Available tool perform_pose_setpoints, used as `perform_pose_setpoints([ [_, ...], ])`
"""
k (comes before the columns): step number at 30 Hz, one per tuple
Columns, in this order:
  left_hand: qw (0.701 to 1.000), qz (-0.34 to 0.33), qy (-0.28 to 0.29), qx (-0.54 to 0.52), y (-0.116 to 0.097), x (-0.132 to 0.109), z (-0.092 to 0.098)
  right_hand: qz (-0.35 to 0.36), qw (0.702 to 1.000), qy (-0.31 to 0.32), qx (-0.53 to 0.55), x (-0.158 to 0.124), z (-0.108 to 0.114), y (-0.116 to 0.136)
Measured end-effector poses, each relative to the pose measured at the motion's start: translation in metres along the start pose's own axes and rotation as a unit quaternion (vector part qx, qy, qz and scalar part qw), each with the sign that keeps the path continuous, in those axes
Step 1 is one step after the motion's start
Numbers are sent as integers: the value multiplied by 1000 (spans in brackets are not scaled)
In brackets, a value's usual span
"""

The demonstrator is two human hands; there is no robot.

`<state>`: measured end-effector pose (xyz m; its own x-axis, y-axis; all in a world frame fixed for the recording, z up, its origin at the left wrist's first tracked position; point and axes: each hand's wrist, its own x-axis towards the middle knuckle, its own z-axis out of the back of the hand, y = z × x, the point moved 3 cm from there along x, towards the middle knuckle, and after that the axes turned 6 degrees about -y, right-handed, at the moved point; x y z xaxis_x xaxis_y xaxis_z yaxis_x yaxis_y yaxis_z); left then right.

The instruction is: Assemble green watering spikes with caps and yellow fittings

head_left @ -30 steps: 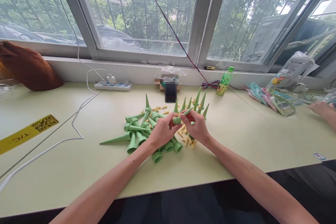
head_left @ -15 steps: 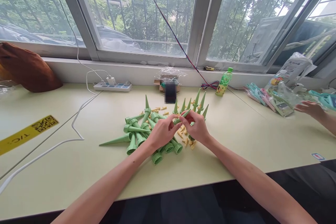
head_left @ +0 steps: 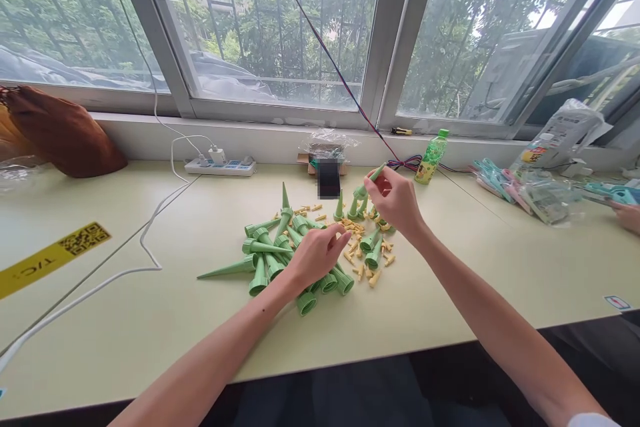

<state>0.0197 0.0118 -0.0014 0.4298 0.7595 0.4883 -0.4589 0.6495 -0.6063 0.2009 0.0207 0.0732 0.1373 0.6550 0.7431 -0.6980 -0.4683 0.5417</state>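
Note:
My right hand (head_left: 396,202) is raised over the far side of the pile, closed on a green plastic cone spike (head_left: 371,178) that points up and right. Just below it, a few green cones (head_left: 350,205) stand upright on the table (head_left: 150,320). My left hand (head_left: 317,253) rests low over a heap of lying green cones (head_left: 270,257). Its fingers are pinched together near small yellow plugs (head_left: 365,270) scattered between the hands. What sits in that pinch is hidden.
A white power strip (head_left: 220,165) and its cable (head_left: 125,267) lie at the back left, near a brown bag (head_left: 65,140) and a yellow label (head_left: 50,257). A green bottle (head_left: 431,157) stands by the window. Another person's hand (head_left: 629,217) works among packets (head_left: 525,187) at right.
My hands were together on one green cone; now the right hand has lifted it up and away toward the upright cones, while the left hand has let go and dropped toward the yellow plugs.

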Motion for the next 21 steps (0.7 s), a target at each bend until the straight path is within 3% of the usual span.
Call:
perform_pose_setpoints([
  [6,999,-24,22,9,-3,0,0,40,995,23,-90,29,-19,-6],
  [13,998,-40,35,23,-4,-1,-2,-4,982,77,-172,37,-34,-15],
  [21,997,-53,51,34,-4,-3,-4,-34,970,154,-187,34,-46,-27],
])
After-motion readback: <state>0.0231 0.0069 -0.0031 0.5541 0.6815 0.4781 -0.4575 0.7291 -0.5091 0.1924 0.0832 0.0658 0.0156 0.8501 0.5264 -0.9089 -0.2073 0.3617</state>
